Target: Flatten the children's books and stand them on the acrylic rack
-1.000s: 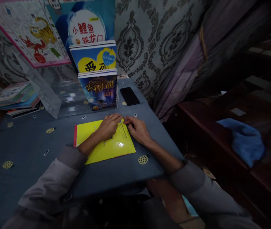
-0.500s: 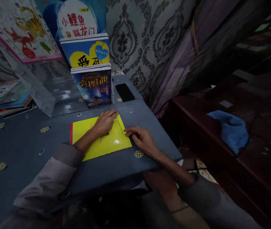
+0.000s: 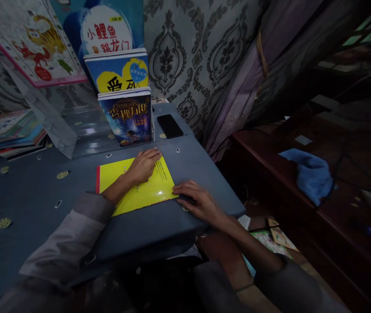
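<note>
A yellow book (image 3: 123,174) with a red strip along its left edge lies flat on the blue-grey tablecloth (image 3: 84,187). Across its upper part rests my left hand (image 3: 143,166), palm down, fingers stretched toward the top right corner. My right hand (image 3: 200,202) is at the lower right corner of the book, its fingertips touching the edge there. The fingers of this hand are extended and slightly bent, with the thumb lower and apart from them. Neither hand grips the book.
Behind the book, a clear stand (image 3: 68,134) holds upright books, with a dark blue one (image 3: 129,117) in front. A black phone (image 3: 170,126) lies to its right. Stacked books (image 3: 18,130) are at left. A blue cloth (image 3: 312,174) sits on the dark red furniture (image 3: 270,161).
My right hand has slid down along the book's right edge to its lower corner. My left hand stays on the book. The view has shifted slightly.
</note>
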Motion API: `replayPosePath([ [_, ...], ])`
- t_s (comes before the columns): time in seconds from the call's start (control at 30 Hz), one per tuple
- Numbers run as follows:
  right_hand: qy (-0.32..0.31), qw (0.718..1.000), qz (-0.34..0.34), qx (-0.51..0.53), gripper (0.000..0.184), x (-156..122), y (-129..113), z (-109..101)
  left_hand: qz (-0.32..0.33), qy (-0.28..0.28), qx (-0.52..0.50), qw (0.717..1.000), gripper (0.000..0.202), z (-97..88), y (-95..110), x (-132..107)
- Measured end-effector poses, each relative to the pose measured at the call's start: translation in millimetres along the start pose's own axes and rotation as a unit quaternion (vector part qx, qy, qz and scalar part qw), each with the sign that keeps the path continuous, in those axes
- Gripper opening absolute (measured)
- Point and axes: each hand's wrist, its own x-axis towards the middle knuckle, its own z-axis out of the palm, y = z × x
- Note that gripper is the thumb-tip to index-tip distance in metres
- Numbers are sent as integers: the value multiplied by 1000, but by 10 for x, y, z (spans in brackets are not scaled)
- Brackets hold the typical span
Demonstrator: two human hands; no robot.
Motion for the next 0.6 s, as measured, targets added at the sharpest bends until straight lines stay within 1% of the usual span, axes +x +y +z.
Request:
replayPosePath([
  [0.1, 4, 1000, 4, 1, 22, 6, 2, 0, 15, 2, 0, 1000, 48, 9, 3, -26],
  [0.23, 3, 1000, 15, -5, 24, -1, 5, -1, 28, -2, 0, 1000, 48, -16, 77, -94],
  [0.4, 8, 999, 37, -12, 30, -16, 17, 12, 74, -2, -19, 997, 46, -68, 236, -225],
  [0.6, 22, 998, 64, -8, 49, -20, -17, 3, 138, 6, -70, 988, 45, -120, 489, -421],
])
